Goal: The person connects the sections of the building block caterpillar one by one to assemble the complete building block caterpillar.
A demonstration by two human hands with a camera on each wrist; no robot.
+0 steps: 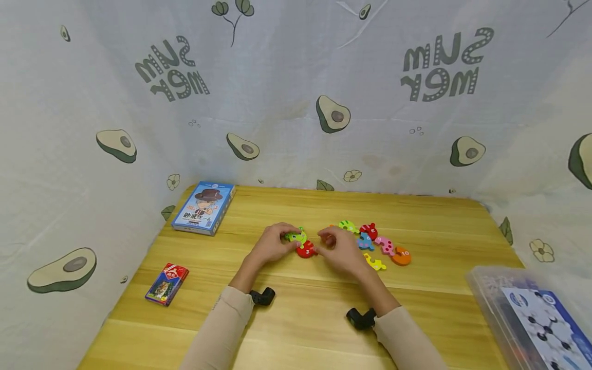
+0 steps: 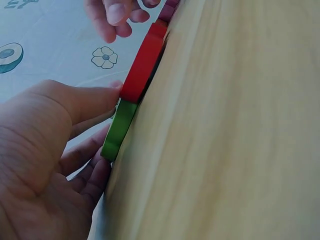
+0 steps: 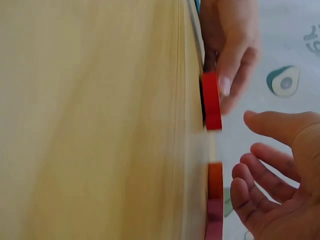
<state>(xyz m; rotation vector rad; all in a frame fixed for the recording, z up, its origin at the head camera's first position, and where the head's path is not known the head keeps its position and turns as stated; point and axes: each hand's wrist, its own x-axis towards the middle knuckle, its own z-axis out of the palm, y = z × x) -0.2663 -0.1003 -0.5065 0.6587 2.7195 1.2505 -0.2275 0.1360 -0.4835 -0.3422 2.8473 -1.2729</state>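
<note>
A green puzzle piece with a smiling face [image 1: 298, 237] lies on the table, joined to a red piece numbered 2 [image 1: 306, 251]. My left hand [image 1: 274, 243] pinches the green piece; in the left wrist view the thumb also touches the red piece [image 2: 143, 65]. To the right of the red piece hovers my right hand [image 1: 343, 250], fingers loosely bent and nothing between them. Beyond it lie a light-green piece [image 1: 348, 226], a dark red piece [image 1: 368, 230], a blue piece [image 1: 365, 241], a pink piece [image 1: 385, 245], an orange piece numbered 10 [image 1: 401, 256] and a yellow piece [image 1: 375, 263].
At the back left lies a blue game box [image 1: 203, 208], with a small red and blue card box [image 1: 167, 284] nearer the front. A clear plastic case [image 1: 490, 288] with a molecule-printed sheet stands at the right edge. Patterned cloth [image 1: 287, 103] hangs behind the wooden table [image 1: 296, 318].
</note>
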